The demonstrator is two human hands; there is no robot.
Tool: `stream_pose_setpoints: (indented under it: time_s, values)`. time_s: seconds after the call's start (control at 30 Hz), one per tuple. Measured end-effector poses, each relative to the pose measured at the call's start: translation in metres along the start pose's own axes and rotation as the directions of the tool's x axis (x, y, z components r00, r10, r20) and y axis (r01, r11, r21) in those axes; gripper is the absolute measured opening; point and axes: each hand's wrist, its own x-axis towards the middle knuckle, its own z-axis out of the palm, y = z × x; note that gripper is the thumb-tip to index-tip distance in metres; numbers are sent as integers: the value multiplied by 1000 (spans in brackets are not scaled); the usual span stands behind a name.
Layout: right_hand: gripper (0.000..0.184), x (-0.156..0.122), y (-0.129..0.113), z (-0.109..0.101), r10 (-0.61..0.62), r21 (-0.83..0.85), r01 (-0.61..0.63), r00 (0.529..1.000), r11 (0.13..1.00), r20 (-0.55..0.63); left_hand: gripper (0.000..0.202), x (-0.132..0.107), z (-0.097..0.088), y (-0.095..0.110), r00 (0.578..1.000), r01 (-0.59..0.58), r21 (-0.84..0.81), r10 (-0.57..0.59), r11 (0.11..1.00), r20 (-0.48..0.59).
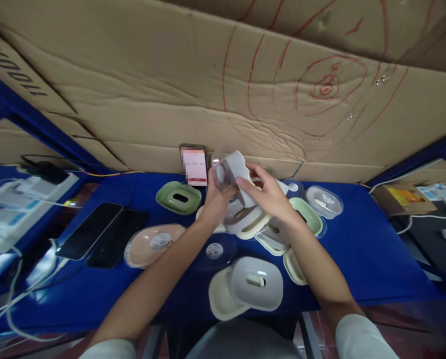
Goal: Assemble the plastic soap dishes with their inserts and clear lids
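Above the middle of the table, my left hand [217,203] and my right hand [271,195] are both closed around a grey soap dish [239,172], which is tilted up on its side. A clear plastic lid [219,167] with a round label shows at the left hand's fingers; its hold on the lid is partly hidden. Right thumb and fingers press the dish's right side. Beneath the hands lies a pile of grey and cream soap dish parts [251,227]. Nearer to me, a grey dish [258,284] with a cream slot piece overlaps a cream tray [223,294].
A green dish [178,198], a lidded pink dish [155,244] and a clear lid [214,251] lie left of centre. Rightward are a light green dish [309,215] and a lidded grey one [324,201]. A phone [195,165] leans against the cardboard wall [151,89]; dark phones [92,230] lie left.
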Motion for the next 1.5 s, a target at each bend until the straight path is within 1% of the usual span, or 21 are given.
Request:
stream_pose_setpoints:
  time_s: [0.1,0.2,0.27,0.33,0.43,0.5,0.57,0.63,0.77,0.87,1.0,1.1,1.13,1.17,1.23,1.27,1.33,1.37,1.4,1.43,1.5]
  values:
    - [57,-5,-7,2,-55,-158,50,998,986,-26,81,-4,0,-7,995,-93,34,95,995,-38]
    - [58,-9,-13,5,-79,-194,80,997,978,13,82,-7,0,-9,973,-228,130,231,965,-8]
    - [64,-8,-11,6,-76,-134,76,997,988,8,79,-7,-1,-7,954,-294,205,299,934,7]
    - [67,-3,-3,4,-48,-16,48,999,999,8,76,-4,-4,-7,952,-296,264,306,918,4]
    - [56,6,16,-2,11,65,-11,1000,998,-3,74,5,-12,-11,962,-258,358,274,898,5]
    - [47,10,24,-9,-14,-51,8,992,999,-128,77,11,-20,-15,965,-242,430,261,870,15]
    - [40,10,27,-16,-122,-249,51,952,967,-280,80,16,-26,-19,968,-225,511,249,829,23]
    - [39,8,24,-20,-241,-413,94,916,906,-321,87,18,-31,-21,976,-194,581,215,791,33]
    - [43,0,8,-19,-319,-518,163,920,840,-227,97,17,-33,-16,990,-139,668,119,731,76]
    - [43,-10,-14,-16,-363,-543,231,920,807,-149,98,14,-35,-9,982,-182,748,73,638,177]
    - [36,-25,-60,-31,-482,-598,328,869,732,-114,80,1,-38,8,942,-306,842,13,445,336]
    - [36,-46,-90,-48,-525,-623,373,848,687,-70,67,-21,-48,34,925,-363,863,23,351,380]
    - [40,-58,-96,-50,-525,-616,397,850,680,-31,62,-32,-55,46,922,-376,869,40,320,385]
    - [45,-73,-97,-49,-520,-600,431,854,674,28,58,-43,-64,57,914,-405,884,72,235,399]
    - [49,-111,-88,-39,-492,-547,515,846,660,203,51,-69,-93,80,915,-403,900,90,164,393]
    - [46,-132,-78,-30,-475,-509,570,821,645,318,49,-83,-112,89,916,-400,907,78,133,393]
    - [50,-175,-49,-11,-375,-459,620,768,636,519,58,-107,-153,101,909,-415,910,-47,-18,413]
    - [55,-193,-34,-3,-317,-470,609,765,638,560,66,-116,-171,104,919,-390,917,-102,-80,382]
    - [53,-208,-18,1,-251,-520,568,791,637,558,69,-124,-187,104,926,-367,924,-143,-106,351]
    - [49,-219,-5,3,-210,-560,536,814,632,542,68,-129,-199,104,923,-364,927,-169,-89,346]
    - [47,-231,14,0,-165,-633,465,865,618,474,65,-133,-210,101,927,-338,941,-184,-32,327]
